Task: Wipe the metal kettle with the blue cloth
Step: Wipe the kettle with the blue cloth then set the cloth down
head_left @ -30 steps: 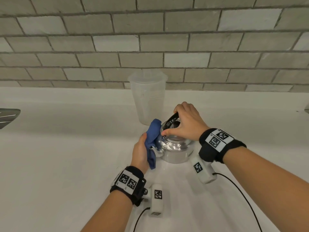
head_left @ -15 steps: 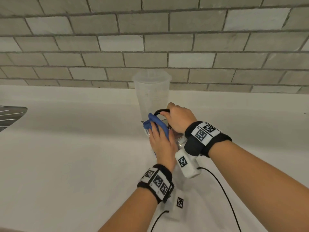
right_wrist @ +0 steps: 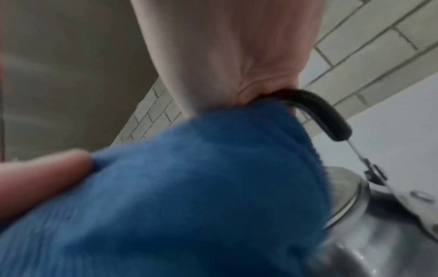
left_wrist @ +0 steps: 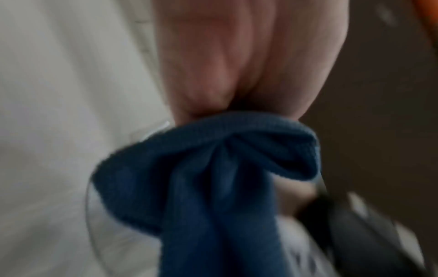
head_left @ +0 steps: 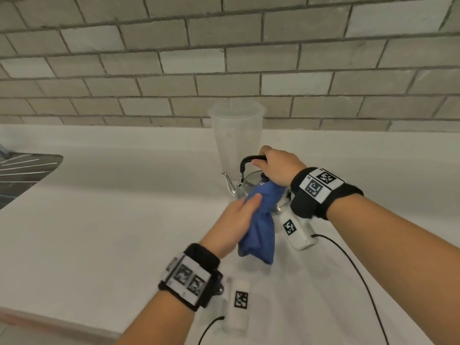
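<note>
A shiny metal kettle (head_left: 250, 183) with a black arched handle (head_left: 246, 162) stands on the white counter (head_left: 99, 220), its spout pointing left. My right hand (head_left: 276, 166) grips the top of the handle (right_wrist: 322, 110). My left hand (head_left: 236, 220) holds the bunched blue cloth (head_left: 261, 220) against the near side of the kettle body (right_wrist: 369, 234); the cloth's tail hangs down to the counter. In the left wrist view the cloth (left_wrist: 213, 178) bulges out of my closed fingers. The cloth (right_wrist: 177, 196) covers most of the kettle's front.
A translucent plastic jug (head_left: 237, 135) stands right behind the kettle against the grey brick wall (head_left: 224, 58). A metal sink drainer (head_left: 22, 168) lies at the far left. Black cables (head_left: 348, 270) trail over the counter near my wrists.
My left hand has drawn the cloth from the kettle's top down over its near side, toward me. The right hand has stayed on the handle. The spout has come into view.
</note>
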{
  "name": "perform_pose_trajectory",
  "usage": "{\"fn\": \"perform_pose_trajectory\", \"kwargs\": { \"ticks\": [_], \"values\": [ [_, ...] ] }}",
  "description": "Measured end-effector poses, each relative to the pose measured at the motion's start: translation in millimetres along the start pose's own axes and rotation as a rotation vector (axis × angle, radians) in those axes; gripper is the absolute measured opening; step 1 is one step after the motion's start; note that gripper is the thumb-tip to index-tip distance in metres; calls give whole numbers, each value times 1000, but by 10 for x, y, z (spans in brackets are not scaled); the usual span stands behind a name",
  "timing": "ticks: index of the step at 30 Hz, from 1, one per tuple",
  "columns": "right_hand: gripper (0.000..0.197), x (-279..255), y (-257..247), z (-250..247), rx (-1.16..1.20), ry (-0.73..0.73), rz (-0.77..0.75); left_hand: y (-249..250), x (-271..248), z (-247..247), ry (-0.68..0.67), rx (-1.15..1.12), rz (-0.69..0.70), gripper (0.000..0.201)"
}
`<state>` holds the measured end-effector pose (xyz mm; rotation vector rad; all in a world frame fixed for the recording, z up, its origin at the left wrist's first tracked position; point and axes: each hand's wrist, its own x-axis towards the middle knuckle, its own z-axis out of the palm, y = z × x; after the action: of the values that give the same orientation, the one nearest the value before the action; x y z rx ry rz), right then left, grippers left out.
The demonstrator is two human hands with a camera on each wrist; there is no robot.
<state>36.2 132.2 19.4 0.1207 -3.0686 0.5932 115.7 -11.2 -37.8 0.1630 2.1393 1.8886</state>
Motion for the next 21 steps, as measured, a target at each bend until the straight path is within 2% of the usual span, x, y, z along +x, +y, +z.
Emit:
{"fn": "perform_pose_trajectory", "kwargs": {
  "ticks": [2,4,6,8,10,12,13,15,17,21],
  "values": [
    [33,-27,11,-18,45,-18,-21,136,-22,-220,8,-326,-106,34],
    [29,-62,33,-37,96,-25,-30,199,-13,-438,15,-575,-128,35],
    [28,-112,70,-62,127,-25,-31,214,51,-652,81,-712,-86,32],
    [28,-162,118,-87,145,-26,-37,96,191,-829,175,-748,-116,31],
    [27,-195,162,-103,161,-27,-42,-65,303,-923,257,-584,-244,35],
    [25,-212,186,-105,164,-23,-45,-349,431,-1043,263,-249,-377,43],
    [24,-217,188,-98,156,-17,-49,-478,490,-1104,248,-80,-409,41],
    [25,-226,185,-82,134,-4,-56,-615,566,-1185,215,176,-418,21],
    [27,-231,183,-69,117,6,-62,-579,594,-1226,222,266,-402,9],
    [29,-235,191,-56,123,15,-64,-543,612,-1350,228,330,-440,7]
  ]
}}
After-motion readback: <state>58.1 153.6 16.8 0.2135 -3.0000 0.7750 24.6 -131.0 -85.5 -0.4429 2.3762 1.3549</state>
